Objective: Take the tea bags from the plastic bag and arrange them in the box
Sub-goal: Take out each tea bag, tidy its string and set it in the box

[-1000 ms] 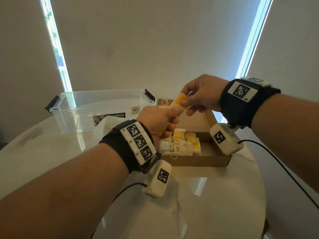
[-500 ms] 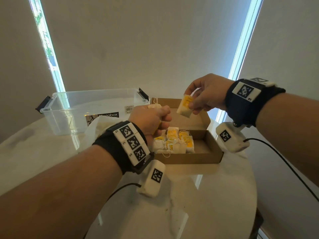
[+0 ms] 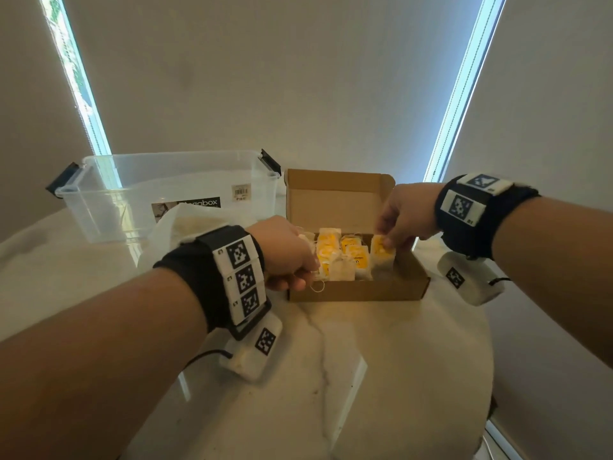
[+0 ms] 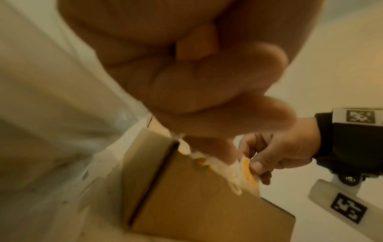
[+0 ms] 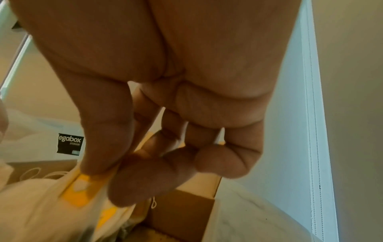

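Cardboard box [image 3: 355,288] sits open on the marble counter [image 3: 331,376], lid flap up at the far side, with a clear storage tub [image 3: 166,190] to its left and the crumpled plastic bag [image 3: 185,224] just in front of the tub. Right hand [image 3: 406,215] has a narrow thumb-and-finger grip on one yellow-tagged tea bag [image 3: 381,252] and holds it upright at the right end of the row of tea bags [image 3: 341,257] already standing in the box. Right wrist view confirms the pinch on the yellow tag [image 5: 82,185]. Left hand [image 3: 285,252] is curled at the near-left corner of the box; the left wrist view shows an orange-yellow piece [image 4: 194,47] tucked in its fist, so its grip looks closed on more tea bag material, though exactly what is hard to tell. Judgement: the task is mid-way, row partly filled, right part of the box floor empty. Risks: the bags stand loose and lean on each other, so releasing this one without support on its right side could let it flop flat and break the row. Strings [image 3: 316,287] trail over the near-left wall by the left hand; a snag on the fingers there could drag seated bags out. The box is light, so a nudge from either wrist could slide it on the smooth counter.
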